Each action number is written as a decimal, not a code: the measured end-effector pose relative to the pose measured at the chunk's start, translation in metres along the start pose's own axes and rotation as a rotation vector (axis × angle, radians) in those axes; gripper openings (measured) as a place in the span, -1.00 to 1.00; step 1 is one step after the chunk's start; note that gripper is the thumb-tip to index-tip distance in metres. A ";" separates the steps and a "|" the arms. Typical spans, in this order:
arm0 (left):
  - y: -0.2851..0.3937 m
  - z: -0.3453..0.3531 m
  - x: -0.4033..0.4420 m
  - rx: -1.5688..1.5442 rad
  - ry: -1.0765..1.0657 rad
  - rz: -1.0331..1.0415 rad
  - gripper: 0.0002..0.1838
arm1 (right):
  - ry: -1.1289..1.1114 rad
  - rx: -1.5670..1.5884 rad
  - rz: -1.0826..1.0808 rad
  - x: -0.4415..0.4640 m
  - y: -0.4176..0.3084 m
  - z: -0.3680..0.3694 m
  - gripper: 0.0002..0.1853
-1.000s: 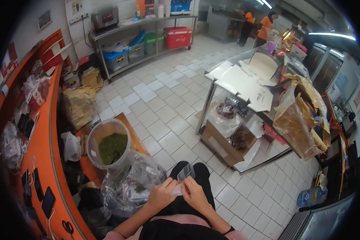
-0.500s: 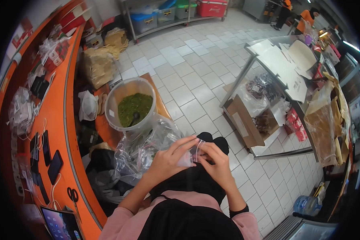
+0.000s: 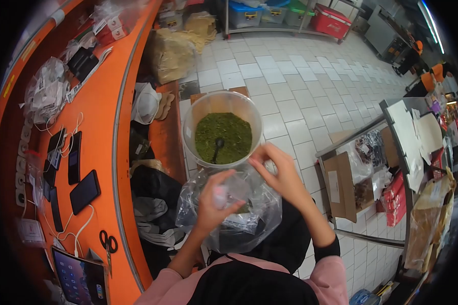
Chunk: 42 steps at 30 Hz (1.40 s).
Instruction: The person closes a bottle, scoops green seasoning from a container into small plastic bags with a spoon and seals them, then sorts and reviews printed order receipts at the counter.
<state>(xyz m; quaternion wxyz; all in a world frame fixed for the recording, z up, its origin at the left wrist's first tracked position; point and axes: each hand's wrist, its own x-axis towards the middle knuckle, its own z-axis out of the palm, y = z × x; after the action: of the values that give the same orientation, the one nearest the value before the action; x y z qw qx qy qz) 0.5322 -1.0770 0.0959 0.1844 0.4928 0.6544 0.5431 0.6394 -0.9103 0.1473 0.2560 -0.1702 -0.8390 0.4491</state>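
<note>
My left hand [image 3: 212, 201] is closed around a small clear plastic pouch [image 3: 235, 189], above a large clear plastic bag [image 3: 259, 216] on my lap. Smaller packets [image 3: 241, 222] lie inside that large bag. My right hand [image 3: 278, 170] is beside the front right rim of a white bucket [image 3: 188, 133], its fingers bent and slightly apart with nothing visible in them. Whether it touches the rim is unclear. Chopped green herb-like stuff [image 3: 224, 127] partly fills the bucket, and a black spoon [image 3: 218, 147] is stuck in it.
At left, an orange counter [image 3: 99, 162] holds phones [image 3: 85, 192], cables, scissors [image 3: 108, 241] and a tablet [image 3: 79, 277]. To the right stands a metal-framed table [image 3: 358, 133] with an open cardboard box [image 3: 341, 185] under it. People in orange tops [image 3: 426, 80] are far back.
My view has swung left and the bucket appears nearer the middle. My hands have parted: the right has moved to the bucket rim, while the left keeps the small pouch.
</note>
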 end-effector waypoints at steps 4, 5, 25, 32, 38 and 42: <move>-0.024 -0.040 -0.010 -0.449 0.277 -0.295 -0.35 | -0.495 -0.309 -0.116 0.089 0.112 0.089 -0.67; -0.024 -0.049 -0.010 -0.411 0.348 -0.294 -0.37 | -0.670 -0.406 -0.081 0.098 0.129 0.109 -0.64; -0.074 -0.093 0.030 -0.185 0.444 -0.189 -0.33 | -0.261 0.444 0.381 0.082 0.128 0.096 -0.78; -0.075 -0.072 0.073 -0.414 0.343 -0.244 -0.36 | 0.348 0.725 0.437 0.047 0.121 0.049 -0.71; -0.103 -0.032 0.124 -0.119 0.169 -0.147 -0.38 | 0.448 0.656 0.390 0.035 0.123 0.031 -0.70; -0.128 -0.020 0.125 0.079 0.169 0.041 -0.41 | 0.537 0.645 0.374 0.033 0.116 0.020 -0.70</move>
<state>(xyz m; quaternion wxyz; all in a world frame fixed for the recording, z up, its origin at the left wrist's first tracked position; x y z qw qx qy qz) 0.4045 -0.9724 0.0254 0.0978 0.4654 0.6784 0.5600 0.6072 -0.8440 0.0493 0.4188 -0.3404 -0.5152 0.6659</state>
